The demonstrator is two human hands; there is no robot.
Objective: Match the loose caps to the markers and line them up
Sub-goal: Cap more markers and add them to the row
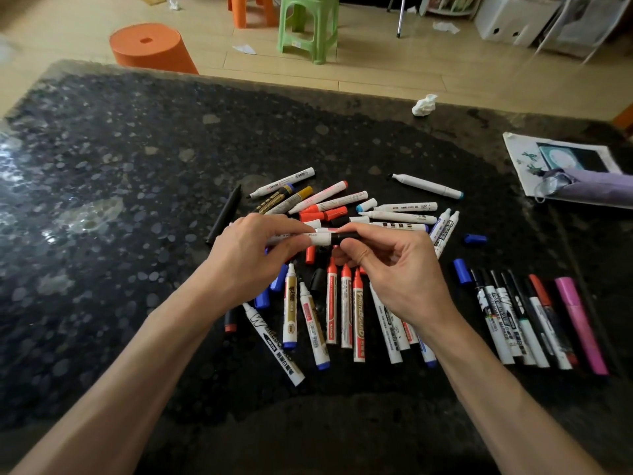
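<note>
Both forearms (113, 389) reach far over the dark table (137, 166); left hand (253, 248) grips a white marker (318, 238), right hand (394, 269) pinches its black cap (346, 237), above scattered markers (330, 303).

A crumpled white tissue (424, 105) lies upper right on the dark speckled stone table (137, 166). At the right edge a folded purple umbrella (596, 186) overlaps a printed white cloth bag (517, 145). Top: green plastic stool (308, 25).

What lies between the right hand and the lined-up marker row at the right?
Head view: a loose blue cap lies there, beside the row's leftmost marker.
</note>
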